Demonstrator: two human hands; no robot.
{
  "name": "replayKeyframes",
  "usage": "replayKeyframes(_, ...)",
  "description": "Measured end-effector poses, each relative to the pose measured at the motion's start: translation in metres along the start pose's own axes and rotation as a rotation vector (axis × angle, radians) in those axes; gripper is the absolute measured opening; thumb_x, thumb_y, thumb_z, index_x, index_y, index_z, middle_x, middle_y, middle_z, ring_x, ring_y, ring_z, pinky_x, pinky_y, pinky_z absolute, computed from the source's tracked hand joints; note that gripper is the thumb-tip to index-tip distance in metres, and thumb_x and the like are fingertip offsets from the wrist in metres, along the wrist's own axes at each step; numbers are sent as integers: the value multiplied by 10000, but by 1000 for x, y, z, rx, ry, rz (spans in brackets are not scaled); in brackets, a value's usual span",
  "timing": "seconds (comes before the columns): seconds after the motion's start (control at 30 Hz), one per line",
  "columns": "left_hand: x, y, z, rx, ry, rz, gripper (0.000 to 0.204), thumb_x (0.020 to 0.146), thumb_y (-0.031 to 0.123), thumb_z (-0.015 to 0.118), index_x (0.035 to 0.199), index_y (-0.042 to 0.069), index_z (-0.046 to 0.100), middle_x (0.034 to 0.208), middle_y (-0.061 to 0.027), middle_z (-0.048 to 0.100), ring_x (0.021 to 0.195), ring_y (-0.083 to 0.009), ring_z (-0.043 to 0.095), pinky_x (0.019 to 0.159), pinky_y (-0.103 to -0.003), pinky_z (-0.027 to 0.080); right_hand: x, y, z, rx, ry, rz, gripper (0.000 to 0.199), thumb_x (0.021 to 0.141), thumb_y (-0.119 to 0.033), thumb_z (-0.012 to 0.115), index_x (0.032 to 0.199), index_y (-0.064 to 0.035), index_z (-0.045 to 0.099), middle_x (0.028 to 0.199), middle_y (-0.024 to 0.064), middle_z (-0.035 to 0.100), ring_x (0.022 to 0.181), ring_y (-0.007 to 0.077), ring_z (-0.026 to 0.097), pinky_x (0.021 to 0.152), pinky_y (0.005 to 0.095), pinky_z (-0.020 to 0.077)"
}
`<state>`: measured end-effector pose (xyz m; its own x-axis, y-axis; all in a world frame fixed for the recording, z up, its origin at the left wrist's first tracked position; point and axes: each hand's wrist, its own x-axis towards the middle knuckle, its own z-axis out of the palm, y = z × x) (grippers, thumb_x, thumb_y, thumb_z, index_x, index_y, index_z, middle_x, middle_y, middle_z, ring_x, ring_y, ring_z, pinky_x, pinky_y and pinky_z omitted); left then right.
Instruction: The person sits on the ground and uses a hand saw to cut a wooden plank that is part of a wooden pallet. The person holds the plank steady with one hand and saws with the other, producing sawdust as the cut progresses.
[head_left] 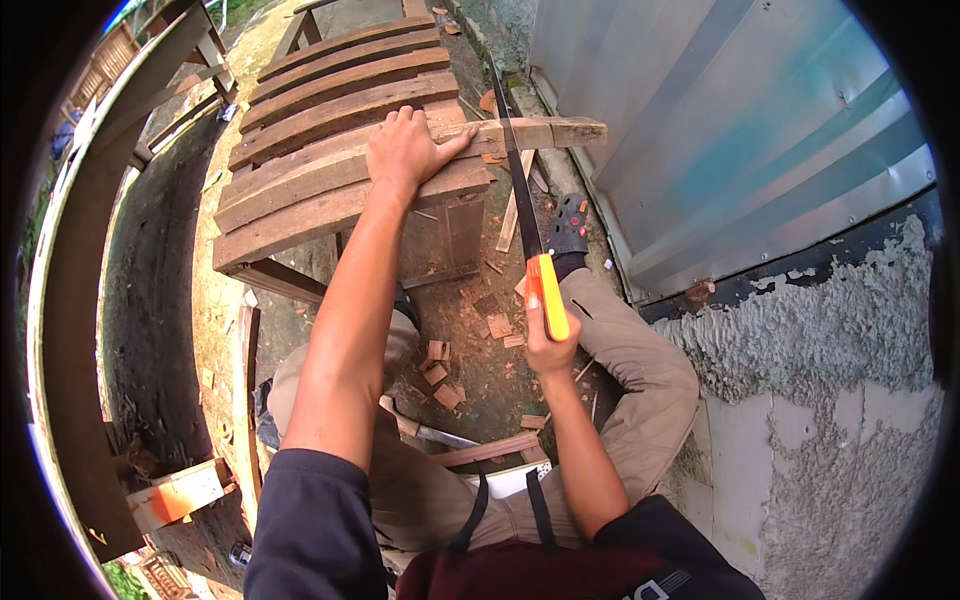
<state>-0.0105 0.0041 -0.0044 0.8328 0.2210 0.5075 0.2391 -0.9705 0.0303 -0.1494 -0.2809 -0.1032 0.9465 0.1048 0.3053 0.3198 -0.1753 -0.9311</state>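
Right hand (550, 350): fingers wrapped around the handle of the handsaw (553, 300), thumb lying up along its side.
Handsaw: orange-and-yellow handle toward the body, long dark blade pointing away and crossing the wooden strip (570, 132). Probably light; the blade looks thin and likely to flex if twisted, so the handle is the place to hold it.
Wood offcuts (436, 373): small blocks scattered on the ground between the legs.
Left hand (405, 155): laid over the strip, thumb spread wide toward the blade, the other fingers close together.
Wooden strip: lies across the near part of the slatted wooden bench (345, 118), its right end jutting past the edge. Likely stiff, fairly solid and rough rather than slippery; best gripped over the bench, clear of the teeth.
Slatted wooden bench: parallel slats run behind the strip.
Corrugated metal sheet (720, 130): stands at the right, apart from the strip's end.
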Motion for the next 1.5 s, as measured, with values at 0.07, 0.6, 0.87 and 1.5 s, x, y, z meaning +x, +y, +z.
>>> replayKeyframes(0.07,2,6,1,-25,18,9,823,855,792,560,923,-7,746,939,-144,682,969,-294,685,843,-423,537,-69,-9,-32,-97,-1,-62,144,950,-74,641,877,47,672,628,135,584,506,238,598,505,375,439)
replayKeyframes(0.6,-12,21,12,-194,179,108,663,916,640,609,1224,55,659,1224,-135,648,1226,-299,566,1077,-516,362,-187,-16,-101,22,-71,453,213,948,-193,710,943,19,700,744,132,686,691,182,690,651,332,518)
replayKeyframes(0.87,-23,67,19,-204,52,-97,642,879,564,651,1302,83,619,1264,-123,646,1276,-288,552,1181,-617,219,-188,-12,-108,29,-66,514,256,954,-235,717,963,21,706,753,112,688,732,156,667,690,339,514)
replayKeyframes(1.5,-25,60,32,-187,109,-60,537,888,427,629,1294,75,618,1294,-127,626,1283,-297,543,1175,-608,244,-179,-15,-104,41,-101,565,295,964,-256,718,984,38,699,760,65,669,772,103,613,718,321,504)
